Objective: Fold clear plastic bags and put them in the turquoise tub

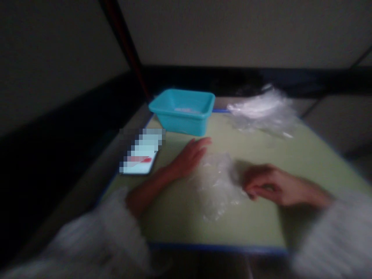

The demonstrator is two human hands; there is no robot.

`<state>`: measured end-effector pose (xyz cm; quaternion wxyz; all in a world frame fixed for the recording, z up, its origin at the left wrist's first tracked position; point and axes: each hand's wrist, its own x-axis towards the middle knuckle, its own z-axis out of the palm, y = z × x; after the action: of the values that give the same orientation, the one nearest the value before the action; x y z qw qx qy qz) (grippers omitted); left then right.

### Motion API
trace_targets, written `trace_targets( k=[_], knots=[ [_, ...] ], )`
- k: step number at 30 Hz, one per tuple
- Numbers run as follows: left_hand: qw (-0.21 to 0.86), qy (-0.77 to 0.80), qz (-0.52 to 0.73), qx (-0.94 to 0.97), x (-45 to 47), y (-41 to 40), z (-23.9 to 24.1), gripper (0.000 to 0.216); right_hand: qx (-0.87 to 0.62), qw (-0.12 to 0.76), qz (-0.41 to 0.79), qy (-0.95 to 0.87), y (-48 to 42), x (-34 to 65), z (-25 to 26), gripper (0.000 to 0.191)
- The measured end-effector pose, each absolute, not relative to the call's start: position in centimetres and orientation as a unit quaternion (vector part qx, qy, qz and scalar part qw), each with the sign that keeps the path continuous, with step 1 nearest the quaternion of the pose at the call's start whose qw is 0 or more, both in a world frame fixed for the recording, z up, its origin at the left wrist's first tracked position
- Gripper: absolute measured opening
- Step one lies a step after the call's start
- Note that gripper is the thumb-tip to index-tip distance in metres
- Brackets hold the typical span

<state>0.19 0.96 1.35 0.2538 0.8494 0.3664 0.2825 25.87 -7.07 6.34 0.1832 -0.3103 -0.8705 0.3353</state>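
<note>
A crumpled clear plastic bag (216, 188) lies on the pale green tabletop between my two hands. My left hand (192, 157) is beside the bag's upper left edge, fingers stretched out and apart, with nothing held in them. On the other side, my right hand (270, 184) is closed in a pinch at the bag's right edge. Its fingertips are blurred, and the exact bit of plastic between them is hard to make out. Whether anything is inside the bag does not show clearly.
A turquoise plastic basin (184, 123) stands at the back of the table (232, 232), with something pale inside. More clear plastic bags (264, 110) lie piled at the back right. On the left rests a phone with a lit screen (139, 164). Walls rise behind.
</note>
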Motion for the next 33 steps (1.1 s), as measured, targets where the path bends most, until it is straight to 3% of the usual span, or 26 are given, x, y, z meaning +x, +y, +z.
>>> trace_targets(
  k=[4, 9, 13, 18, 24, 27, 33],
  knots=[
    [0.277, 0.368, 0.331, 0.824, 0.2, 1.2, 1.1, 0.041, -0.312, 0.231, 0.253, -0.886, -6.0, 26.3, 5.1, 0.021],
    [0.286, 0.367, 0.34, 0.817, 0.3, 1.3, 1.2, 0.039, -0.321, 0.146, 0.218, -0.91, -4.0, 26.9, 3.5, 0.082],
    [0.277, 0.377, 0.34, 0.816, 0.4, 1.2, 1.3, 0.039, -0.347, 0.06, 0.226, -0.908, -3.8, 26.9, 3.6, 0.104],
    [0.263, 0.378, 0.345, 0.818, 0.2, 1.4, 1.3, 0.039, -0.393, 0.029, 0.223, -0.892, -4.1, 27.7, 4.4, 0.104],
    [0.186, 0.402, 0.31, 0.841, 0.5, 0.8, 1.3, 0.039, -0.419, 0.062, 0.185, -0.887, -4.1, 28.3, 4.6, 0.101],
    [0.117, 0.381, 0.272, 0.876, 1.7, -0.8, 1.6, 0.044, -0.399, 0.087, 0.143, -0.902, -4.2, 27.6, 4.2, 0.097],
    [0.084, 0.326, 0.18, 0.924, 3.7, -3.7, 1.4, 0.061, -0.349, 0.087, 0.071, -0.93, -4.2, 26.3, 2.5, 0.093]
  ],
)
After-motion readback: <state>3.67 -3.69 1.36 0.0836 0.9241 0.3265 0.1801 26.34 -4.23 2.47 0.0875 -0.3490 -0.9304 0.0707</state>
